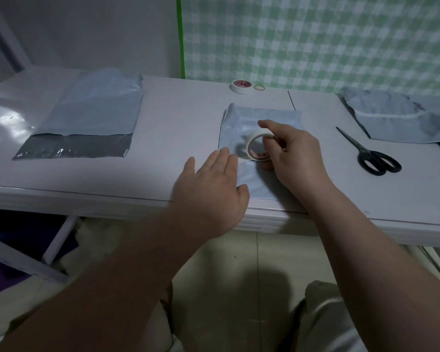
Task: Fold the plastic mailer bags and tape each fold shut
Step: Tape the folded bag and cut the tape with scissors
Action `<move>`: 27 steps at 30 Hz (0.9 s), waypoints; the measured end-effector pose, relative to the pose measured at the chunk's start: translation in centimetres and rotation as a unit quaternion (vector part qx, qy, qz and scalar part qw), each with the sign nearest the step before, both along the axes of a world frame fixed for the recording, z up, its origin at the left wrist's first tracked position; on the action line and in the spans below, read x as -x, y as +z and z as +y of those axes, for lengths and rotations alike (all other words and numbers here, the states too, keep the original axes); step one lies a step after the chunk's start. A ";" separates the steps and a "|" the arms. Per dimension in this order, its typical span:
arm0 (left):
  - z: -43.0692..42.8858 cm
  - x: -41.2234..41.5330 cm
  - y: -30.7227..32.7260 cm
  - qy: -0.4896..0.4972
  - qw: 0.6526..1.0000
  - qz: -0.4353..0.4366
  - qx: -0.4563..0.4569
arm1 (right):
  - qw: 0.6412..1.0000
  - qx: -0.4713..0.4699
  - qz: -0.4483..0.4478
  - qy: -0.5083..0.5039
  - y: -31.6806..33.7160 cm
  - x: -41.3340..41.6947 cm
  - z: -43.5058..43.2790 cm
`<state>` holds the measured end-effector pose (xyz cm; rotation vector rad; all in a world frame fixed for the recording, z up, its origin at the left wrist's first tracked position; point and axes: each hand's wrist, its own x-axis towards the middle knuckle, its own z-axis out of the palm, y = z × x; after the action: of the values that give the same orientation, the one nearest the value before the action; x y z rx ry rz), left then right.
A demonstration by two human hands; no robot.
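Currently: folded mailer bag (262, 118) lies at ctr of tabletop (178, 123), near front edge. L hand (211, 184) is flat, fingers straight, on the bag's left edge. R hand (297, 153) grips tape roll (258, 146) on edge over the bag. Unfolded mailers (92, 107) far left, finished mailers (396, 118) far right, scissors (374, 156) beside R hand.

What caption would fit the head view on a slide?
Right hand holds a tape roll over a mailer bag while the left hand rests on its edge; scissors lie alongside.
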<state>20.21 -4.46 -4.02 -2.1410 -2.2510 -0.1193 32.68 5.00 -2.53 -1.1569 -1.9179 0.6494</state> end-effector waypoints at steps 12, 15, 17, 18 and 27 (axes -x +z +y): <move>0.2 0.0 -0.1 -0.001 1.000 -0.024 0.008 | 0.981 -0.099 -0.170 0.002 0.4 -1.6 0.8; 0.0 -0.1 -0.3 -0.002 1.000 -0.016 -0.015 | 0.974 -0.106 -0.198 0.017 0.7 -1.4 0.7; 0.0 -0.2 -0.2 0.005 1.000 -0.011 -0.011 | 0.968 -0.112 -0.223 0.022 0.8 -1.3 0.7; 0.0 -0.3 -0.1 0.007 1.000 -0.011 -0.003 | 0.965 -0.117 -0.232 0.024 0.8 -1.3 0.7; 0.8 -0.9 0.6 -0.012 1.000 0.001 0.000 | 0.934 -0.157 -0.321 0.019 1.0 -0.9 -0.3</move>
<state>21.12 -3.67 -3.44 -2.1677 -2.2244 -0.1186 33.58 4.67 -1.54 -1.2121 -2.4736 -0.0527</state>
